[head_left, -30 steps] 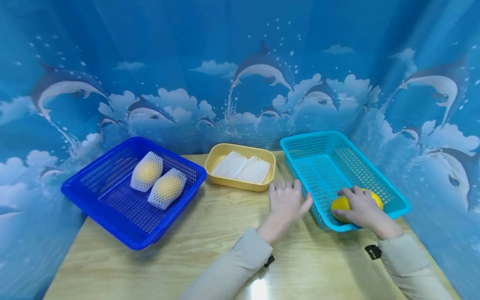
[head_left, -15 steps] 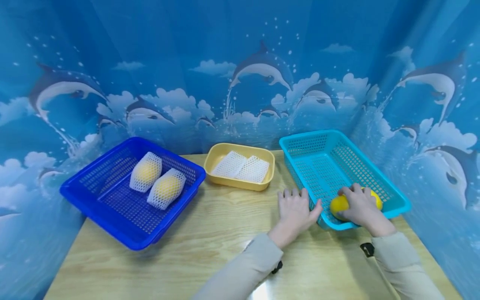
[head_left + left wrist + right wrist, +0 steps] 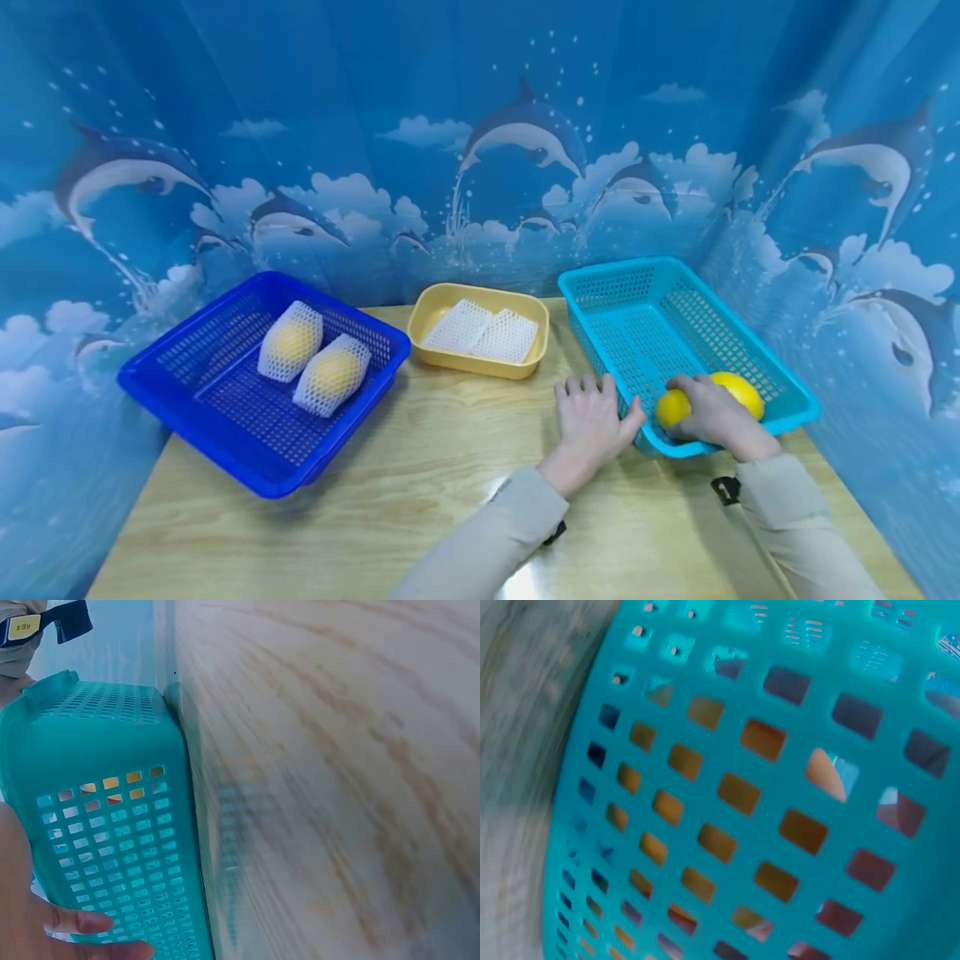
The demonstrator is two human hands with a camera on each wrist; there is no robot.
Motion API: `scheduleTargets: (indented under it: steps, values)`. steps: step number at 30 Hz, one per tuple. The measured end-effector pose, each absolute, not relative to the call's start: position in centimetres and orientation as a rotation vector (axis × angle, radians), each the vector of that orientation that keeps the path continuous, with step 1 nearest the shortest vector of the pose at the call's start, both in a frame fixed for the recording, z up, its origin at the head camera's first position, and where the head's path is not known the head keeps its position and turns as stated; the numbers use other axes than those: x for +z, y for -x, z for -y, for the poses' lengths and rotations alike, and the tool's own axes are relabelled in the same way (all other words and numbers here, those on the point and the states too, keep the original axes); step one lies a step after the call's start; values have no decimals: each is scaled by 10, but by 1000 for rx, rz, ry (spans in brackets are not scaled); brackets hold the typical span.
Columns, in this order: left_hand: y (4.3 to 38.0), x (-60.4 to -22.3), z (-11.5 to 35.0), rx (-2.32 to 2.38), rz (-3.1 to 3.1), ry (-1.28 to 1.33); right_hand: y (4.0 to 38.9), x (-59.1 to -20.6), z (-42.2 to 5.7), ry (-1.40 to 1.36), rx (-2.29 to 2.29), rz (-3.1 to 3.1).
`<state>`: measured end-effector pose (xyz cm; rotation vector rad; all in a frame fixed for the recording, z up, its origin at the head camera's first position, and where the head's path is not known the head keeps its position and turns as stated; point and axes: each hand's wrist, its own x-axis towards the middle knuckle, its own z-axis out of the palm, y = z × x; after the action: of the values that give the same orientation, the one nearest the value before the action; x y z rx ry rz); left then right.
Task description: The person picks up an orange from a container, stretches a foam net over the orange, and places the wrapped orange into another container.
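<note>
In the head view my right hand [image 3: 712, 410] reaches into the turquoise basket [image 3: 750, 321] at the right. Its fingers and thumb curl round a smooth oval yellow fruit [image 3: 671, 407], partly covered by the hand. Just right of that hand lies another yellow fruit [image 3: 741, 393]. At the basket's left side is my left hand [image 3: 588, 425], fingers extended and thumb by the rim. The left wrist view shows two straight fingers [image 3: 82, 922] along the basket's outer wall. Through the basket holes, the right wrist view shows yellow patches of fruit [image 3: 739, 793].
A dark blue basket [image 3: 202, 454] at the left holds two yellow fruits in white foam nets [image 3: 291, 342]. Between the baskets, a yellow tray [image 3: 480, 364] contains white foam nets [image 3: 506, 336]. Everything stands on a wooden table [image 3: 420, 467] before a dolphin-print curtain [image 3: 360, 100].
My left hand has moved right and nearer me, up to the turquoise basket's side. My right hand has shifted slightly left, uncovering more of the right-hand fruit.
</note>
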<state>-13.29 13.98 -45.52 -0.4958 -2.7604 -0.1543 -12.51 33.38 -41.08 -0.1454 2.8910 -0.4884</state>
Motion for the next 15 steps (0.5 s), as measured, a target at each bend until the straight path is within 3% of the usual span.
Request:
scheduleTargets:
  steps: [15]
  values:
    - [131, -451, -139, -196, 2823, 487, 124, -404, -330, 173, -581, -2923]
